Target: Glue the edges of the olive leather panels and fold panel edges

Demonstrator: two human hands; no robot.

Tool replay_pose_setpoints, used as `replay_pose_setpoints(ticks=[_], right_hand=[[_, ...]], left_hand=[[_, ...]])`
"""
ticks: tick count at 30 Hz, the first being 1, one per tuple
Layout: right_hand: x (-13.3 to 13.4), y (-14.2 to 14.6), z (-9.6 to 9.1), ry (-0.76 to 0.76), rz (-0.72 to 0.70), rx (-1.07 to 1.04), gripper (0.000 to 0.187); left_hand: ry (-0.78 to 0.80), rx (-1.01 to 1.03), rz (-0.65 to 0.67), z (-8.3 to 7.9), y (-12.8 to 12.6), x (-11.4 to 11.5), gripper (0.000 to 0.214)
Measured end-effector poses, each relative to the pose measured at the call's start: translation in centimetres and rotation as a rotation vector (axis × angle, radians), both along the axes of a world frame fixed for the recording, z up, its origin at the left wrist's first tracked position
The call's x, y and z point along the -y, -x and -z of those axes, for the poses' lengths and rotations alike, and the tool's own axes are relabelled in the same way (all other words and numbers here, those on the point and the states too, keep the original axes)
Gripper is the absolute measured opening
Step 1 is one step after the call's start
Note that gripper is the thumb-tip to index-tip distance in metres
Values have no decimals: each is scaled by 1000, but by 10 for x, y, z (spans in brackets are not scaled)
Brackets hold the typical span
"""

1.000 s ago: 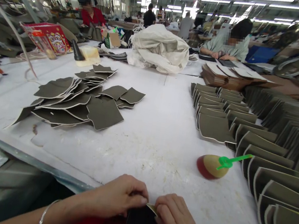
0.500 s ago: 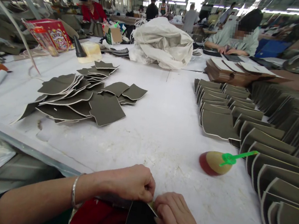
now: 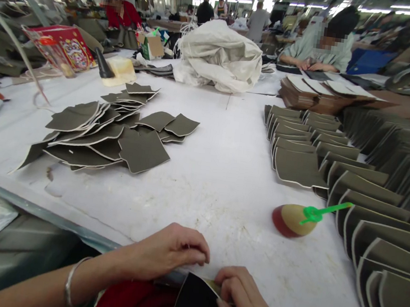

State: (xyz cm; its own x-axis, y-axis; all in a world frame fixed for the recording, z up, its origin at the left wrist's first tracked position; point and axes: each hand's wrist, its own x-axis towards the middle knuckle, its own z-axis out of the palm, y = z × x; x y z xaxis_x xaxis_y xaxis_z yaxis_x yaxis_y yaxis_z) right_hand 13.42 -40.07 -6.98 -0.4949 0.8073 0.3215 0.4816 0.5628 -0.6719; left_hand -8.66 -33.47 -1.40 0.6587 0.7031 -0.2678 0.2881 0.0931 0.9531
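A dark sheet piece (image 3: 196,306) with a pale edge stands at the table's front edge, black side facing me. My right hand (image 3: 246,300) is closed on its right side, fingers over the upper edge. Just left of and above the piece, my left hand (image 3: 177,250) is apart from it, fingers loosely curved with a gap between thumb and forefinger and nothing visible between them. Ahead to the right, a glue bottle (image 3: 292,220) with a green nozzle lies on its side on the white table (image 3: 210,174).
A loose heap of olive-grey pieces (image 3: 145,151) lies to the left. Rows of overlapping pieces (image 3: 297,168) run along the right. Farther back are a white sack (image 3: 219,57), a stack of brown sheets (image 3: 299,95) and a red bag (image 3: 62,46). A co-worker (image 3: 323,43) sits opposite.
My left hand has let go of the sheet piece's top edge, lifted slightly left and opened its fingers. My right hand keeps hold of the piece. The view has shifted slightly.
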Motion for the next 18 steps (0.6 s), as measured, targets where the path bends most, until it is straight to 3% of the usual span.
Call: replay_pose_setpoints(ticks=[3,7,11,18], right_hand=[[1,-4,-5,140,-46,30,16],[-3,-5,-14,145,-91,64,16],[-3,-4,-16,99,-95,89,17],[-2,1,-17,-148,-114,107,17]], left_hand=[[-210,-35,41,-3,2,13,9],[-223,-86,20,1,-4,24,19],[-187,-92,-2,5,-11,23,25],[-69,-131,84,3,-10,19,23]])
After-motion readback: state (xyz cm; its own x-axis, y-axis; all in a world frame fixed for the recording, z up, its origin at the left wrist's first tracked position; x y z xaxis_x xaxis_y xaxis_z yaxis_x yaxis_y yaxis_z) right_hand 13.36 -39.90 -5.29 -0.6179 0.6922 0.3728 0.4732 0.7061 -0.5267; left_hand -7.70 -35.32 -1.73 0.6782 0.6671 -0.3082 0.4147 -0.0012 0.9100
